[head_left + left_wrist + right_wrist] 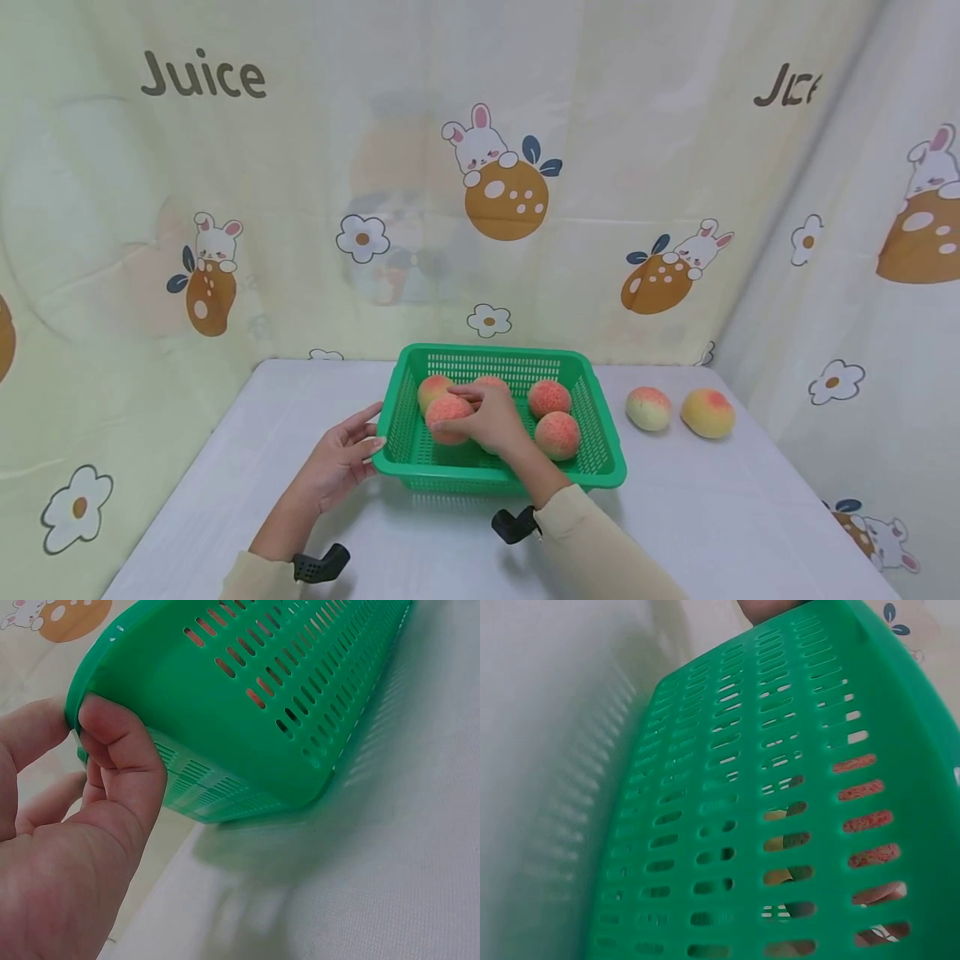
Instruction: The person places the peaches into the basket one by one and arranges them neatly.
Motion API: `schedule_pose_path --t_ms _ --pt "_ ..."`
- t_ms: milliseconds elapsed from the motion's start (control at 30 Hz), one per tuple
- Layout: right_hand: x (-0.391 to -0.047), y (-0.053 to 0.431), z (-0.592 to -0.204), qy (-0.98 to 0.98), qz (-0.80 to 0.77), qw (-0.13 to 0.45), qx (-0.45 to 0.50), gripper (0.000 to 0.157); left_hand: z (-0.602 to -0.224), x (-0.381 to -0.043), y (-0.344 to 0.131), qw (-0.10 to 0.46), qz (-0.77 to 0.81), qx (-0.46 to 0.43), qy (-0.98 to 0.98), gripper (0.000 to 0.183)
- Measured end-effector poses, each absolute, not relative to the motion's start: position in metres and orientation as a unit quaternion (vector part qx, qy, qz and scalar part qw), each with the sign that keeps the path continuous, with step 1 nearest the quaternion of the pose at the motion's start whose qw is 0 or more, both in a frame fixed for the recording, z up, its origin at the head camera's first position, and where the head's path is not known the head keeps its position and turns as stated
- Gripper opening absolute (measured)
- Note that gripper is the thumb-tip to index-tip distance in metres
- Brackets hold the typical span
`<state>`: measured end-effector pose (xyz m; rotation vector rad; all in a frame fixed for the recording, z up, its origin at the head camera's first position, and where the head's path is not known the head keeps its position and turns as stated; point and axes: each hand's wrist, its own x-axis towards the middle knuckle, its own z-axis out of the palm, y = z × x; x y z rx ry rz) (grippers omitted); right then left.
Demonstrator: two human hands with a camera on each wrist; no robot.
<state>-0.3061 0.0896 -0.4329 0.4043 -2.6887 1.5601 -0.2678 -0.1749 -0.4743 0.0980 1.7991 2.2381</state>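
A green slotted plastic basket [498, 477] stands on the white table with several pink-and-yellow peaches inside. My left hand [341, 462] pinches its left rim; in the left wrist view, the thumb [112, 724] bends over the rim's edge. Inside the basket, my right hand [497, 421] holds a reddish peach [447, 417] between thumb and fingers. Behind that one lies a yellower peach [433, 390], and another peach [491, 382] is partly hidden by the right hand. Two red peaches [557, 436] lie on the basket's right side. The basket wall [697, 787] covers most of the right wrist view.
Two more peaches lie on the table right of the basket, a pale one [648, 409] and a yellow one [707, 413]. A printed curtain [315, 167] hangs right behind the table and along both sides. Black wrist cameras [322, 564] sit on both forearms.
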Motion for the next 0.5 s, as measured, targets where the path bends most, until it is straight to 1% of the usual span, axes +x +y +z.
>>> schedule_pose_path --t_ms 300,500 --pt "-0.308 0.078 -0.428 -0.873 0.472 -0.023 0.119 0.062 -0.476 -0.270 -0.177 0.133 0.771 0.043 0.621 0.070" --pt "-0.311 0.073 -0.428 -0.884 0.456 -0.045 0.097 0.063 -0.477 -0.270 -0.177 0.136 0.772 0.044 0.619 0.071"
